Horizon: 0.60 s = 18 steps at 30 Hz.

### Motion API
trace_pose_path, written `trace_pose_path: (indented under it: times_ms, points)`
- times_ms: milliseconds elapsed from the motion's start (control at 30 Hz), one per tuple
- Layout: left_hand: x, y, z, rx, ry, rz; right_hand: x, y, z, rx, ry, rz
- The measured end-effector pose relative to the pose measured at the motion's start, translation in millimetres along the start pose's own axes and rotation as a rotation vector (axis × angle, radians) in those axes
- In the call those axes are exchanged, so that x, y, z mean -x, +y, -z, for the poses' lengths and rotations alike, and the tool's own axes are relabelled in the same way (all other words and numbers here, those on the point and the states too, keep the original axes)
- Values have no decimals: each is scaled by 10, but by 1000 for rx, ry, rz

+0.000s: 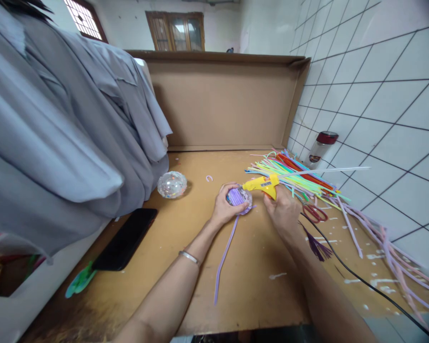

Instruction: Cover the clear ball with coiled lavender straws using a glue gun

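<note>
Plainly, everything hinged on the short span between two hands over the brown tabletop (246,309), which stretched from the person's near side to the upright cardboard at the back. The bundle of coloured pipe cleaners (296,174) lay beyond and to the right of the hands, by the tiled wall. In front of it, the yellow glue gun (262,185) sat in the right hand (284,207), the fingers wrapped closed about its handle; whether one of them pressed the trigger could not be told. Its long axis ran roughly crosswise, with the clear glue stick (325,170) jutting out rightward from the back and the front end aimed left. The left hand (223,205) was curled partway closed around the purple-wrapped ball (237,196), thumb across the near side and fingers round the left and far sides. That ball was to the left of the right hand, nearly level with it, and well to the right of a clear faceted ball (172,185). A loose purple strand (224,259) trailed from beneath it toward the person. Smallest of all, the nozzle (244,186) was right at the ball's upper right edge, though contact could not be made out.
</note>
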<state>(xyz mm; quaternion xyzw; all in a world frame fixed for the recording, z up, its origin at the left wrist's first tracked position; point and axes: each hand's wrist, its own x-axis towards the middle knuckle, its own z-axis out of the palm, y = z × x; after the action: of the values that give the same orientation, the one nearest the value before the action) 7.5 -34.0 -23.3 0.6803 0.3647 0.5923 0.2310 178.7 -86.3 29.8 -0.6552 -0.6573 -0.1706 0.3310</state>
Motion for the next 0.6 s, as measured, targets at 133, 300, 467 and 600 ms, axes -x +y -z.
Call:
trace_pose_path:
  times_ms: [133,300,467,600]
  points:
    - [3,0,-2,6,-3,-1,-4,7,8,19,-3,-5]
    - [0,11,3,-1,-2,-5,2,18,18,33,-6,-3]
    - [0,14,7,-4,-1,-9,3,24,13,28,12,-4]
    - [3,2,4,2,-4,-12,4,25,8,22,26,-6]
